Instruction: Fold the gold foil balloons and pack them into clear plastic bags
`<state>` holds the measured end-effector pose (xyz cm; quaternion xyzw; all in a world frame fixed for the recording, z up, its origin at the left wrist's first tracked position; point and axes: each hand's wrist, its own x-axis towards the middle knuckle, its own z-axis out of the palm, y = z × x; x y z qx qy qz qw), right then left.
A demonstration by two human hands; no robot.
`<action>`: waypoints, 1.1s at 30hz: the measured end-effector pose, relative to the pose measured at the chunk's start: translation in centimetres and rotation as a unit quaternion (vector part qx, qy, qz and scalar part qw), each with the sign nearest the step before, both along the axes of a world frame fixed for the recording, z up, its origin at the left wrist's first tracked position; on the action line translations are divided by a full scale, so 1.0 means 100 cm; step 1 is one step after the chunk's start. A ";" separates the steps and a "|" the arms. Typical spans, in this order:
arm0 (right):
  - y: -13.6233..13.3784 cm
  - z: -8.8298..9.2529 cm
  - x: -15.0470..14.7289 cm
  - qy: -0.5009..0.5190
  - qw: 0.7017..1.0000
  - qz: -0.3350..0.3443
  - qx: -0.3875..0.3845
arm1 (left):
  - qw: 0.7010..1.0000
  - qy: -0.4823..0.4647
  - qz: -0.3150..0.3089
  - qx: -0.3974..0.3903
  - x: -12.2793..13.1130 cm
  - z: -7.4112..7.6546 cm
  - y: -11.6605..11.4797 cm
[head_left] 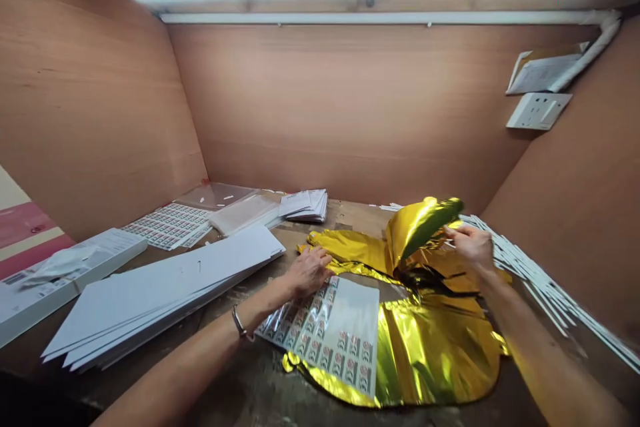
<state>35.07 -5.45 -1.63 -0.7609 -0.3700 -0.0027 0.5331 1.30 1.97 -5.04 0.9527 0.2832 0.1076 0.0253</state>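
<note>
A large gold foil balloon [440, 347], flat and uninflated, lies spread over the right half of the bench. My right hand [471, 247] pinches its upper layer and lifts it into a curled fold. My left hand [309, 269] rests on the balloon's far left part, its fingers bent down over the foil edge; what lies under the fingertips is hidden. A sheet of small printed stickers [320, 340] lies on the foil just below my left hand, with several stickers gone at its upper right. A metal bracelet [239, 321] is on my left wrist.
Long white cards [175, 280] are stacked at the left beside a white box [85, 273]. Further back are more sticker sheets [170, 223], clear plastic bags [245, 213] and a paper pile [305, 205]. Thin white sticks [530, 273] line the right wall. Wooden panels enclose the bench.
</note>
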 end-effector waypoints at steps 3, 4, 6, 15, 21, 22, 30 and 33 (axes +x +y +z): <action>-0.054 -0.003 0.035 -0.024 0.988 -0.087 -0.126 | 0.999 -0.007 -0.038 -0.020 -0.009 0.005 -0.024; -0.070 -0.004 0.035 -0.057 0.983 -0.094 -0.149 | 0.998 -0.008 -0.055 -0.029 -0.011 0.005 -0.034; -0.095 -0.008 0.015 -0.165 0.974 -0.049 -0.146 | 0.994 -0.004 -0.097 -0.043 -0.014 0.003 -0.054; -0.117 -0.048 -0.170 -0.258 0.880 0.371 -0.146 | 0.967 0.043 -0.225 -0.113 -0.017 -0.010 -0.103; -0.113 -0.065 -0.184 -0.282 0.872 0.370 -0.152 | 0.964 0.040 -0.238 -0.114 -0.023 -0.011 -0.103; -0.114 -0.066 -0.185 -0.279 0.875 0.367 -0.149 | 0.964 0.037 -0.238 -0.111 -0.023 -0.011 -0.104; -0.108 -0.070 -0.193 -0.219 0.908 0.315 -0.168 | 0.966 0.044 -0.230 -0.110 -0.023 -0.010 -0.106; -0.106 -0.073 -0.195 -0.239 0.902 0.315 -0.172 | 0.966 0.048 -0.230 -0.110 -0.022 -0.010 -0.107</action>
